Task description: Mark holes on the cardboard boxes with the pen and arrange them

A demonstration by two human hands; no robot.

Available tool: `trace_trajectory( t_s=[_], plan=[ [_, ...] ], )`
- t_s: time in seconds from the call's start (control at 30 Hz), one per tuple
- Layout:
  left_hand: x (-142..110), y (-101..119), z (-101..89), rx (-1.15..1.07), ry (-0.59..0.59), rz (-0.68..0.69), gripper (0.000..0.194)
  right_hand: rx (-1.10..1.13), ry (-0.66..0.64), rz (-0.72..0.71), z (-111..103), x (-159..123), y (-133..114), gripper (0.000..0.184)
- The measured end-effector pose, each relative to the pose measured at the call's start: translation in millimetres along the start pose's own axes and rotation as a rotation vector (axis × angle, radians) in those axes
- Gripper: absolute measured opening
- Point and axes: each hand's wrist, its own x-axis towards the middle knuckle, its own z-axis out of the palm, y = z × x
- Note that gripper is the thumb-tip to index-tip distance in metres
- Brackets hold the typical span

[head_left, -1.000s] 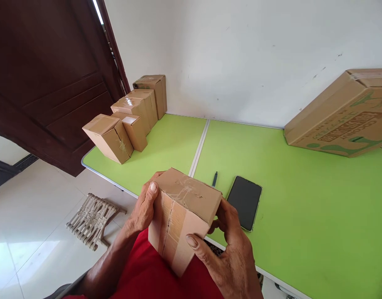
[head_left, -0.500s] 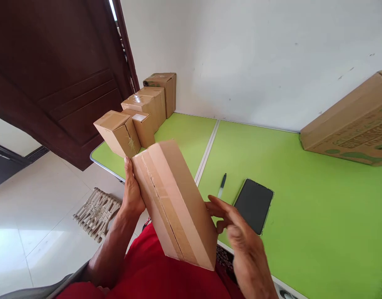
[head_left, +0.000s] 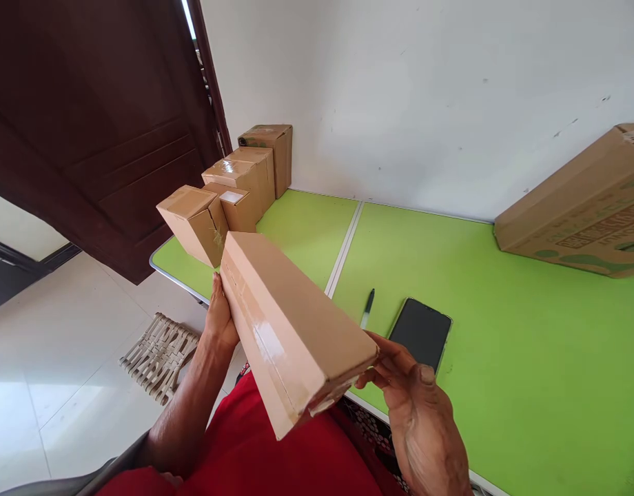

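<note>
The box has tipped over since a second ago, its long taped face now up; the left hand props its far end, the right hand pinches the near corner again after letting go; held above the lap, short of the bench, phone just beyond the right grip.

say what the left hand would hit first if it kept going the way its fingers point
Probably the nearest small box in the cluster at the table's left edge; the left hand points up and away toward it, though depth is unclear.

Matt cardboard box, glossy tape; smooth table
</note>
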Motion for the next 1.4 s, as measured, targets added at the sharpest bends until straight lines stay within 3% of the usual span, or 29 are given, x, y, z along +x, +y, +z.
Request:
trace_trajectory(
  t_s=[0.17,0.3,0.47,0.57,0.67,0.8,0.93,1.07,1.2,1.3,1.4],
  plan=[
    [3.8,-5.7,-2.9,0.087,-0.034,0.076,0.06,-0.018,-0.016,0.004,-4.2,0.0,6.8,0.049],
    [-0.2,-6.1,8.3,0.068,-0.064,0.169,0.062,-0.04,-0.001,-0.013,-7.2,-0.7,9.2,0.053],
    [-20.9,-3.7,28.1,0.049,-0.018,0.302,0.058,-0.145,0.093,-0.046,-15.1,-2.6,14.4,0.046],
    [-42.1,-6.3,30.3,0.201,-0.12,0.378,0.068,-0.214,0.116,-0.067,-19.8,-4.0,16.3,0.047],
    [-66.5,-12.4,27.9,0.472,-0.343,0.498,0.072,-0.281,0.045,-0.124,-17.8,-6.8,10.5,0.056],
    [-94.8,-22.7,31.0,0.739,-0.565,0.71,0.071,-0.355,-0.16,-0.131,-1.0,-14.4,-13.8,0.084],
    [-109.8,-31.2,33.4,0.755,-0.569,0.987,0.073,-0.35,-0.258,-0.077,15.5,-20.9,-39.5,0.077],
    [-115.3,-32.9,24.9,0.836,-0.534,1.187,0.088,-0.317,-0.27,-0.067,11.3,-21.4,-41.2,0.066],
    [-119.3,-24.8,21.6,1.048,-0.703,1.106,0.105,-0.17,-0.212,-0.035,-3.1,-14.6,-22.2,0.057],
    [-118.2,-17.8,29.4,1.13,-0.857,0.986,0.09,-0.079,-0.161,0.009,-10.4,-6.9,-4.9,0.057],
    [-107.1,-16.2,38.2,1.075,-0.958,0.806,0.072,-0.01,-0.063,0.068,-12.0,0.4,10.1,0.052]
  ],
)
